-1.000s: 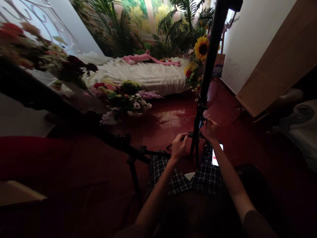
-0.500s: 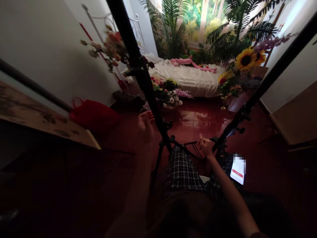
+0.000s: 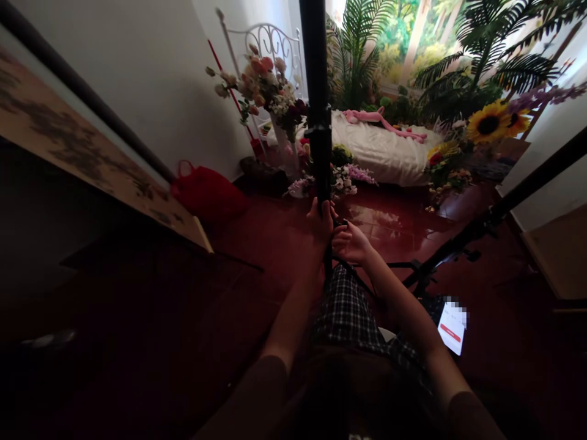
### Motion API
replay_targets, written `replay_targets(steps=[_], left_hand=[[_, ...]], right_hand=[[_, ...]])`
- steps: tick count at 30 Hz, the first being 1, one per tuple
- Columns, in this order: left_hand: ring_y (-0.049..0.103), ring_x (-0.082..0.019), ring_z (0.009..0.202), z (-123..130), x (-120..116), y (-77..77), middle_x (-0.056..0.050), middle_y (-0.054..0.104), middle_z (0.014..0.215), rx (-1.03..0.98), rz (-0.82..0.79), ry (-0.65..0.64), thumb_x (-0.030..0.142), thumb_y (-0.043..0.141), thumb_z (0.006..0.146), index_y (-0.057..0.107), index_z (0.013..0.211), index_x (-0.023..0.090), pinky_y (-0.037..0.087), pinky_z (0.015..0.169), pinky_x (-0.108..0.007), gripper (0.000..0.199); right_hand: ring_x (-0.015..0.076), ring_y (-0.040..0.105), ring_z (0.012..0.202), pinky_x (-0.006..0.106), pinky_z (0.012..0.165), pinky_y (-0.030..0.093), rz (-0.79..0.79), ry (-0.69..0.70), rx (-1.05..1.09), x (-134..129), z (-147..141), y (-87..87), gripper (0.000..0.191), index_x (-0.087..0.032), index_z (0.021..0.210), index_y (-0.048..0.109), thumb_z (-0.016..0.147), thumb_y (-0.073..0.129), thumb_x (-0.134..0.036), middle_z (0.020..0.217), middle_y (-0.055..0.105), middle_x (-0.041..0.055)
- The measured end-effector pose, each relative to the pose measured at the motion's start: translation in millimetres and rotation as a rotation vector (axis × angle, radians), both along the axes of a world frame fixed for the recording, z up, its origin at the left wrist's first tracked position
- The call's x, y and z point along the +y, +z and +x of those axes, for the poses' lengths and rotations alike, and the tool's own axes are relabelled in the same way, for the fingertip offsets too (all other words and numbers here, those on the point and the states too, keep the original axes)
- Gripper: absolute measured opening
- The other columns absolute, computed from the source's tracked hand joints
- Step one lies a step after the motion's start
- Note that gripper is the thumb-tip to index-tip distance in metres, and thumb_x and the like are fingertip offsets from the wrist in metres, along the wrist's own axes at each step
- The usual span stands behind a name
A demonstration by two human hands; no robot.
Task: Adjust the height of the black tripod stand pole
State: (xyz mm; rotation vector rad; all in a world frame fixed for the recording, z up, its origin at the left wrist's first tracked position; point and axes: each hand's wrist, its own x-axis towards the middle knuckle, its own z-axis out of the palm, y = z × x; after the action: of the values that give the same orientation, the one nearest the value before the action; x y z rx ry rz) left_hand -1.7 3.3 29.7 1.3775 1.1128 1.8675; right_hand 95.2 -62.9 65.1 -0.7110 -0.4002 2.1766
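Observation:
A black stand pole (image 3: 320,79) rises almost upright in front of me. My left hand (image 3: 322,219) is wrapped round its lower part. Just right of the pole, my right hand (image 3: 351,241) has its fingers curled in on a small black knob that juts from the stand. A second black pole (image 3: 518,195) slants up to the right, with clamps near its lower end. A lit phone (image 3: 452,327) lies by my right leg, beside the plaid cloth (image 3: 351,305) over my legs.
Behind the poles are a white-covered bed (image 3: 385,150) with a pink plush toy (image 3: 385,122), sunflowers (image 3: 488,124) and a flower vase (image 3: 287,143). A red bag (image 3: 208,192) sits on the floor at left, near a painted panel (image 3: 87,146).
My left hand has closed round the left pole, which now stands more upright. My right hand has moved left and up to the knob. The view has shifted left.

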Motion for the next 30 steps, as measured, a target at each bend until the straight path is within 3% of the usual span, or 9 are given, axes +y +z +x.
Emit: replay_targets(steps=[3, 11, 14, 18, 20, 22, 24, 27, 30], left_hand=[[0.051, -0.008, 0.045, 1.3, -2.3, 2.9, 0.005, 0.052, 0.053, -0.019, -0.002, -0.015, 0.061, 0.042, 0.092, 0.056, 0.082, 0.019, 0.041, 0.051, -0.021, 0.046], [0.056, -0.006, 0.047, 2.0, -6.7, 9.6, 0.0, 0.068, 0.067, 0.036, 0.0, -0.006, 0.058, 0.041, 0.094, 0.061, 0.082, 0.018, 0.042, 0.052, -0.02, 0.046], [0.056, -0.006, 0.048, 1.4, -5.2, 7.0, 0.001, 0.069, 0.068, 0.064, 0.003, 0.016, 0.057, 0.041, 0.094, 0.061, 0.081, 0.019, 0.043, 0.053, -0.02, 0.045], [0.059, -0.007, 0.052, 0.9, -5.6, 5.1, 0.001, 0.068, 0.065, 0.104, -0.003, 0.049, 0.056, 0.043, 0.094, 0.062, 0.081, 0.02, 0.044, 0.055, -0.02, 0.043], [0.06, -0.008, 0.051, 1.0, -5.9, 5.4, 0.001, 0.067, 0.063, 0.103, 0.005, 0.059, 0.056, 0.043, 0.094, 0.062, 0.081, 0.019, 0.044, 0.054, -0.021, 0.043], [0.059, -0.008, 0.05, 1.1, -5.8, 6.0, 0.001, 0.067, 0.062, 0.104, 0.011, 0.052, 0.056, 0.044, 0.094, 0.062, 0.079, 0.019, 0.044, 0.054, -0.021, 0.043], [0.058, -0.008, 0.049, 1.2, -5.6, 6.6, 0.001, 0.066, 0.06, 0.105, -0.001, 0.052, 0.055, 0.047, 0.093, 0.062, 0.077, 0.019, 0.044, 0.053, -0.021, 0.042], [0.058, -0.008, 0.049, 1.3, -6.4, 6.9, 0.002, 0.064, 0.059, 0.085, -0.028, 0.06, 0.052, 0.05, 0.093, 0.064, 0.079, 0.019, 0.043, 0.053, -0.021, 0.038], [0.059, -0.007, 0.052, 1.0, -8.7, 5.9, 0.001, 0.066, 0.063, 0.086, -0.027, 0.031, 0.05, 0.048, 0.094, 0.064, 0.079, 0.019, 0.045, 0.056, -0.021, 0.038]], right_hand=[[0.0104, 0.023, 0.04, 0.015, 0.04, 0.027, 0.024, -0.108, 0.063, -4.2, -1.1, -1.2, 0.042, -0.022, 0.063, 0.03, 0.103, 0.022, -0.032, 0.043, 0.023, -0.0087], [0.0073, 0.023, 0.037, 0.013, 0.036, 0.026, 0.189, -0.161, -0.118, 6.3, 7.7, -5.6, 0.036, -0.023, 0.065, 0.036, 0.101, 0.031, -0.02, 0.045, 0.032, -0.01], [0.0048, 0.033, 0.037, 0.014, 0.038, 0.032, 0.306, -0.043, -0.452, 11.6, 10.9, -5.4, 0.032, -0.02, 0.069, 0.045, 0.099, 0.044, -0.033, 0.048, 0.044, -0.0083], [0.0112, 0.061, 0.056, 0.02, 0.055, 0.046, 0.705, 0.035, -1.265, 7.0, 21.9, 2.1, 0.023, -0.019, 0.086, 0.061, 0.093, 0.057, -0.04, 0.066, 0.066, 0.0007], [0.0163, 0.068, 0.073, 0.024, 0.066, 0.049, 0.936, 0.059, -1.619, 3.8, 30.1, 11.3, 0.015, -0.021, 0.095, 0.064, 0.09, 0.062, -0.036, 0.08, 0.071, 0.0036], [0.0192, 0.069, 0.084, 0.028, 0.073, 0.051, 1.101, 0.081, -1.706, 3.9, 36.8, 24.8, 0.021, -0.022, 0.105, 0.063, 0.088, 0.065, -0.033, 0.091, 0.072, 0.0054], [0.0201, 0.068, 0.088, 0.032, 0.078, 0.054, 1.228, -0.008, -1.597, 8.8, 38.6, 43.0, 0.04, -0.02, 0.122, 0.055, 0.086, 0.067, -0.034, 0.1, 0.071, 0.0079], [0.0218, 0.066, 0.099, 0.037, 0.087, 0.054, 1.403, -0.334, -1.438, 25.4, 27.4, 77.7, 0.071, -0.02, 0.142, 0.033, 0.085, 0.068, -0.043, 0.117, 0.064, 0.0127], [0.0213, 0.062, 0.107, 0.038, 0.091, 0.052, 1.495, -0.536, -1.312, 51.5, 2.4, 112.3, 0.074, -0.023, 0.145, 0.025, 0.087, 0.063, -0.049, 0.122, 0.058, 0.0108]])
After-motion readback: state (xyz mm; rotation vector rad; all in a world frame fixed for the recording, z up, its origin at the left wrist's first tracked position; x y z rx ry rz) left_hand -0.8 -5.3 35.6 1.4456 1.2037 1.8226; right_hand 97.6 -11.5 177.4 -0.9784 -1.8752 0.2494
